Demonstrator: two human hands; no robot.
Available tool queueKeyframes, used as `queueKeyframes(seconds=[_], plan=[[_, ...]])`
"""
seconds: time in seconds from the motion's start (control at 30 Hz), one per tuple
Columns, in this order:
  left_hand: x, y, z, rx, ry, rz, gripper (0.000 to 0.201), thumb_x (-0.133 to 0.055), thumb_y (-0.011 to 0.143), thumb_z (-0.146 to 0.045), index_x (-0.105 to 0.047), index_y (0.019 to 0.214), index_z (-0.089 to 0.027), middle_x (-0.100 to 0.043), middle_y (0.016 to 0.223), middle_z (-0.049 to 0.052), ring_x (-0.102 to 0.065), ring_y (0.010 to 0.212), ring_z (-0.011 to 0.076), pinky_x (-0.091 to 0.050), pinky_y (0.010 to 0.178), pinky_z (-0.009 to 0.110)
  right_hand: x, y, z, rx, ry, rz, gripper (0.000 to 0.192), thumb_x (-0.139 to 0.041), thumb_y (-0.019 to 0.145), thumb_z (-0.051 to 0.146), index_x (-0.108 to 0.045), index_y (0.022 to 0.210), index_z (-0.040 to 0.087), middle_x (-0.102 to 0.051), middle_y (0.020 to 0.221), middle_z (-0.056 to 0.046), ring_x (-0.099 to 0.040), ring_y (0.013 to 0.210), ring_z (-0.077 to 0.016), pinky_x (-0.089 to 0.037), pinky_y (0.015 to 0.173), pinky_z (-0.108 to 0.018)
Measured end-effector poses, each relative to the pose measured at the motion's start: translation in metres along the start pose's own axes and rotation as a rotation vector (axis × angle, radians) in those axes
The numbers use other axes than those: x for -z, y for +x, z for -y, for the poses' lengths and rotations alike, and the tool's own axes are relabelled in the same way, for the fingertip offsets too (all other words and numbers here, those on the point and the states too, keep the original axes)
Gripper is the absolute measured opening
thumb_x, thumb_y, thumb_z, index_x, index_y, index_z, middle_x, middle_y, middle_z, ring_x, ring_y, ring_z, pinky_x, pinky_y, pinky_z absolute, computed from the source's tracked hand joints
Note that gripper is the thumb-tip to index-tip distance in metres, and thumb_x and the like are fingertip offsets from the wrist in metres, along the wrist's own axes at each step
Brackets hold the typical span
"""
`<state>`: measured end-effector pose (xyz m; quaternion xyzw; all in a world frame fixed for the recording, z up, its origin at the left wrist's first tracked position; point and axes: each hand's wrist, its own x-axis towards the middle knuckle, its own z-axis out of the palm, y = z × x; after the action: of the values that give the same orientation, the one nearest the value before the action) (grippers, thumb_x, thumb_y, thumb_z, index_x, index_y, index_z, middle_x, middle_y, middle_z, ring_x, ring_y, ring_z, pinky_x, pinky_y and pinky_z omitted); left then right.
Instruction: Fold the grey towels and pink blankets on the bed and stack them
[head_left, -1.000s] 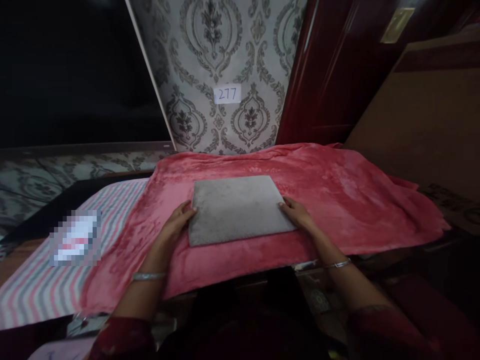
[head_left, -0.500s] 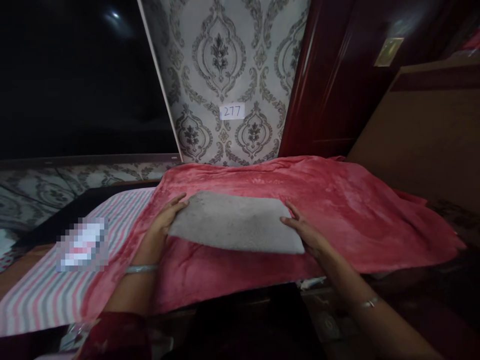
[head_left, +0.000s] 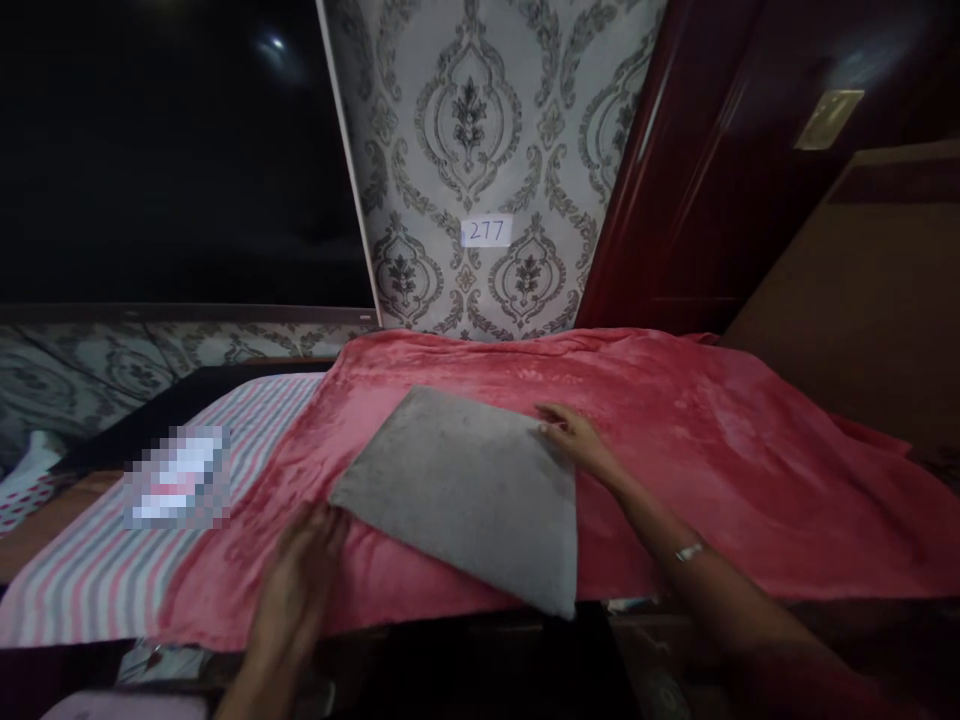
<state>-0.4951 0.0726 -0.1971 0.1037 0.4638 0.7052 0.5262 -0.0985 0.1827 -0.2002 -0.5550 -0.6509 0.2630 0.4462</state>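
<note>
A flat grey cloth [head_left: 465, 490], four-cornered with a slightly mottled surface, lies slanted over the pink blanket [head_left: 675, 480]. Its lowest corner reaches the blanket's front edge. My right hand [head_left: 576, 440] is at the cloth's upper right corner, with its fingers bent around the edge there. By the left corner is my left hand [head_left: 304, 560], low over the blanket; its fingers are smeared by motion, so their grip is unclear.
A striped towel [head_left: 247, 410] lies to the left with a pixelated item [head_left: 176, 478] on it. Behind stand a dark television screen [head_left: 172, 150] and a patterned wall with a paper marked 277 [head_left: 487, 231]. At right are a dark red door [head_left: 697, 200] and a cardboard box [head_left: 862, 290].
The grey cloth has turned clockwise, its right corner dropping towards me, and now looks flatter. My left hand moved down towards me; my right hand shifted slightly left along the cloth's edge.
</note>
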Motion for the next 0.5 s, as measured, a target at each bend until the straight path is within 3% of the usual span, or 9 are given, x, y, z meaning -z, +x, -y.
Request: queueKeyframes(seconds=[0.1,0.2,0.33,0.5], plan=[[0.015,-0.016,0.018,0.204,0.024,0.098,0.024,-0.067,0.069,-0.017,-0.068,0.093,-0.02,-0.075,0.111,0.012,-0.066,0.121,0.0293,-0.05,0.112,0.045,-0.024,0.04,0.006,-0.056,-0.072,0.125,0.047,-0.068,0.077,0.032,-0.067,0.123,0.019,-0.065,0.129,-0.013,-0.062,0.114,-0.0247,-0.048,0.102,-0.041],[0.026,-0.018,0.031,0.367,0.051,0.267,0.026,-0.074,0.068,-0.022,-0.072,0.093,-0.019,-0.074,0.118,0.016,-0.06,0.128,0.034,-0.047,0.114,0.045,-0.039,0.067,0.006,-0.123,-0.079,0.255,0.041,-0.068,0.08,0.037,-0.069,0.115,0.017,-0.07,0.114,-0.011,-0.064,0.103,-0.0235,-0.05,0.095,-0.037],[0.029,-0.01,0.044,0.379,0.046,0.324,0.03,-0.078,0.069,-0.027,-0.073,0.098,-0.023,-0.073,0.121,0.013,-0.054,0.135,0.0342,-0.046,0.116,0.047,-0.045,0.088,0.005,-0.18,-0.058,0.427,0.029,-0.071,0.076,0.045,-0.07,0.085,0.017,-0.071,0.086,-0.003,-0.063,0.082,-0.0191,-0.051,0.077,-0.03],[0.016,-0.013,0.058,0.437,0.014,0.355,0.029,-0.083,0.065,-0.025,-0.072,0.091,-0.019,-0.071,0.122,0.017,-0.057,0.131,0.0364,-0.046,0.115,0.048,-0.045,0.103,0.012,-0.248,-0.004,0.607,0.042,-0.078,0.065,0.053,-0.069,0.081,0.016,-0.068,0.077,-0.001,-0.058,0.064,-0.0153,-0.048,0.062,-0.027]])
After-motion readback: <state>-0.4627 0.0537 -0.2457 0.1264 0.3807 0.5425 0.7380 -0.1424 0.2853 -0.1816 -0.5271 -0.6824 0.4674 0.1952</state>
